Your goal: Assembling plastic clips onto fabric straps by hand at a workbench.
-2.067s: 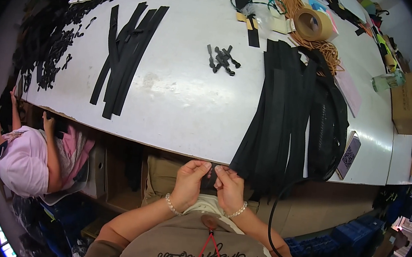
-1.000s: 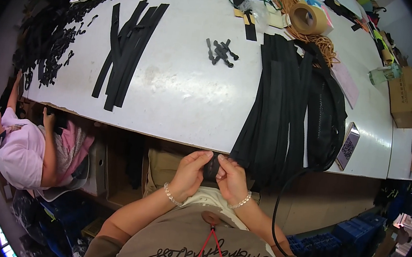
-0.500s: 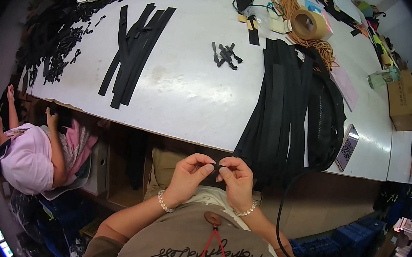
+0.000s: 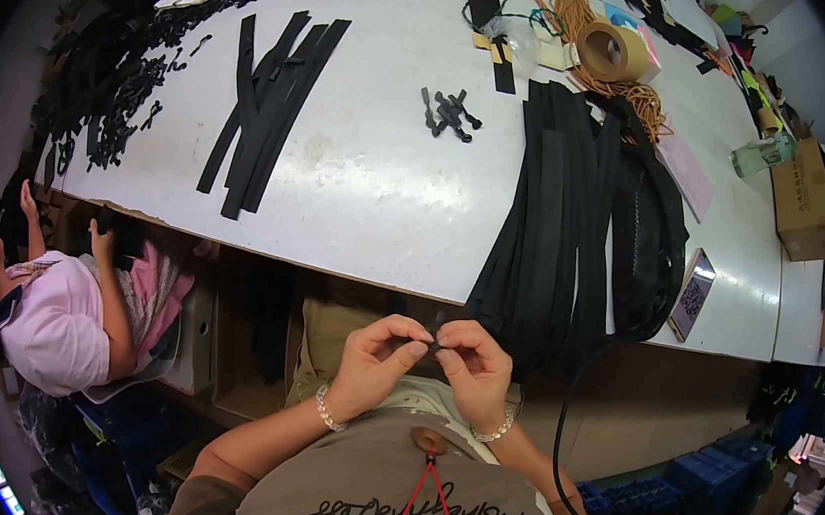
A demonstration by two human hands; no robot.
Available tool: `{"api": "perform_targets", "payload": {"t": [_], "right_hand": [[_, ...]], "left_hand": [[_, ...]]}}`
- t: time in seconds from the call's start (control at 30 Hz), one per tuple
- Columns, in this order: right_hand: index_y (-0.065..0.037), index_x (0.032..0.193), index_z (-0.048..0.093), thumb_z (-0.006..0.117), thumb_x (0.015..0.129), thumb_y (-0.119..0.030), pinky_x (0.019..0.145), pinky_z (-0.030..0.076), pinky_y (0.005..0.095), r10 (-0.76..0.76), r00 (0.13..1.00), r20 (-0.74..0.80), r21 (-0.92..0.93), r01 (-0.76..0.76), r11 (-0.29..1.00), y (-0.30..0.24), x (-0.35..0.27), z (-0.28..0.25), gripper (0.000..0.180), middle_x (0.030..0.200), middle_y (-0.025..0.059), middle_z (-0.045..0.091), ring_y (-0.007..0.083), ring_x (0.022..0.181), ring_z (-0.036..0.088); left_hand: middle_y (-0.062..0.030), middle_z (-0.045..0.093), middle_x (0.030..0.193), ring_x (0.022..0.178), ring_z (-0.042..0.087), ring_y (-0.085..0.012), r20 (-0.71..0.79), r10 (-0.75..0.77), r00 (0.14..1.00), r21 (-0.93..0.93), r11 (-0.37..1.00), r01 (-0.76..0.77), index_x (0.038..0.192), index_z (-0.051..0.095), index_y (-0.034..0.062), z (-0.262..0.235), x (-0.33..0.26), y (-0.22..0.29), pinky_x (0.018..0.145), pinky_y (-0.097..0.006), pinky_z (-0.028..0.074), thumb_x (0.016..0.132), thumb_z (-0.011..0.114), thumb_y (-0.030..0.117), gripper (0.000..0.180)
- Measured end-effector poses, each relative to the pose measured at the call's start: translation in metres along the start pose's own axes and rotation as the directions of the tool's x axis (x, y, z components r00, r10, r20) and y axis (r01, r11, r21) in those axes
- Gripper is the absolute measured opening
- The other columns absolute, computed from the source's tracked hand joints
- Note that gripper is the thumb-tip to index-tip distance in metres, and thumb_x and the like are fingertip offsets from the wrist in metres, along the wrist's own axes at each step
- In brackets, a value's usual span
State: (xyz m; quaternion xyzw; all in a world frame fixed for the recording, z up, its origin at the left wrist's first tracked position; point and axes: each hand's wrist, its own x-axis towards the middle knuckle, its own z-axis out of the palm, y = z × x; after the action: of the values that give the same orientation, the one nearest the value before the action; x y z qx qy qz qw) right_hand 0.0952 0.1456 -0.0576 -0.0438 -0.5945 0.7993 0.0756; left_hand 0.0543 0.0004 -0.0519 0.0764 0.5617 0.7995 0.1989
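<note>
Just in front of the table edge, my left hand [image 4: 369, 362] and my right hand [image 4: 477, 367] meet fingertip to fingertip. Between their pinched thumbs and forefingers is a small dark piece [image 4: 434, 345], mostly covered by the fingers, so its exact kind is unclear. Beyond them on the white table [image 4: 379, 194] lies a little pile of short dark pieces with knobbed ends [image 4: 450, 115]. Long flat black strips [image 4: 559, 203] lie side by side to the right and hang over the edge. Crossed black strips [image 4: 272, 107] are at the left.
A heap of small black pieces [image 4: 128, 92] covers the far left. A black bag [image 4: 647, 242], a phone [image 4: 692, 295], a tape roll [image 4: 610, 53], orange cord [image 4: 640, 102] and a cardboard box [image 4: 808, 204] are at right. Another person [image 4: 59, 321] sits at left.
My fingertips have shifted slightly around the small dark piece, and my right thumb has moved a little. Both hands stay together at the same place. The things on the table lie as before.
</note>
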Motion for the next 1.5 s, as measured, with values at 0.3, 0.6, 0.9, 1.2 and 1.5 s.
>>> {"api": "perform_targets", "payload": {"t": [0.3, 0.6, 0.9, 1.2, 1.5], "right_hand": [[0.002, 0.087, 0.058, 0.064, 0.079, 0.001, 0.057, 0.046, 0.0184, 0.028, 1.000, 0.005, -0.348, -0.024, 0.937, -0.018, 0.008, 0.006, 0.010, 0.075, 0.0017, 0.058, 0.0056, 0.065, 0.055], [0.002, 0.084, 0.056, 0.064, 0.081, -0.002, 0.051, 0.042, 0.0162, 0.264, 0.963, -0.061, -0.113, -0.269, 0.956, -0.024, 0.012, 0.010, 0.009, 0.073, -0.0003, 0.057, 0.0023, 0.059, 0.052], [0.002, 0.085, 0.057, 0.065, 0.080, -0.001, 0.051, 0.041, 0.0164, 0.262, 0.960, -0.093, -0.119, -0.272, 0.955, -0.024, 0.013, 0.015, 0.010, 0.071, -0.0012, 0.057, 0.0023, 0.058, 0.051], [0.001, 0.075, 0.057, 0.066, 0.073, 0.001, 0.049, 0.042, 0.0183, -0.047, 0.997, -0.068, -0.490, 0.008, 0.872, -0.025, 0.019, 0.016, 0.009, 0.062, 0.0007, 0.056, 0.0033, 0.054, 0.051], [-0.001, 0.072, 0.056, 0.066, 0.072, 0.002, 0.047, 0.041, 0.0199, -0.184, 0.982, 0.042, -0.607, 0.171, 0.776, -0.026, 0.024, 0.020, 0.010, 0.060, 0.0038, 0.053, 0.0079, 0.051, 0.052]], "left_hand": [[-0.0020, 0.062, 0.085, 0.077, 0.055, -0.0061, -0.077, -0.298, 0.952, -0.257, 0.928, 0.270, 0.098, 0.062, -0.0005, -0.001, 0.008, 0.002, 0.071, -0.019, 0.047, 0.083, 0.061, 0.003, 0.016], [-0.0018, 0.062, 0.083, 0.073, 0.054, -0.0057, -0.071, -0.342, 0.937, -0.331, 0.894, 0.302, 0.105, 0.061, -0.0011, 0.002, 0.011, 0.008, 0.068, -0.019, 0.046, 0.084, 0.061, 0.004, 0.022], [-0.0033, 0.063, 0.086, 0.075, 0.055, -0.0064, -0.116, -0.300, 0.947, -0.247, 0.932, 0.265, 0.101, 0.063, -0.0015, 0.001, 0.009, 0.004, 0.067, -0.019, 0.046, 0.083, 0.063, 0.005, 0.020], [-0.0036, 0.061, 0.086, 0.078, 0.056, -0.0077, -0.170, -0.095, 0.981, -0.048, 0.995, 0.088, 0.096, 0.065, -0.0024, 0.004, 0.009, 0.002, 0.069, -0.020, 0.046, 0.081, 0.063, 0.000, 0.015], [-0.0054, 0.058, 0.086, 0.078, 0.054, -0.0100, -0.199, 0.086, 0.976, 0.034, 0.996, -0.081, 0.091, 0.064, -0.0012, 0.007, 0.008, -0.001, 0.069, -0.021, 0.044, 0.080, 0.061, -0.005, 0.011]]}}
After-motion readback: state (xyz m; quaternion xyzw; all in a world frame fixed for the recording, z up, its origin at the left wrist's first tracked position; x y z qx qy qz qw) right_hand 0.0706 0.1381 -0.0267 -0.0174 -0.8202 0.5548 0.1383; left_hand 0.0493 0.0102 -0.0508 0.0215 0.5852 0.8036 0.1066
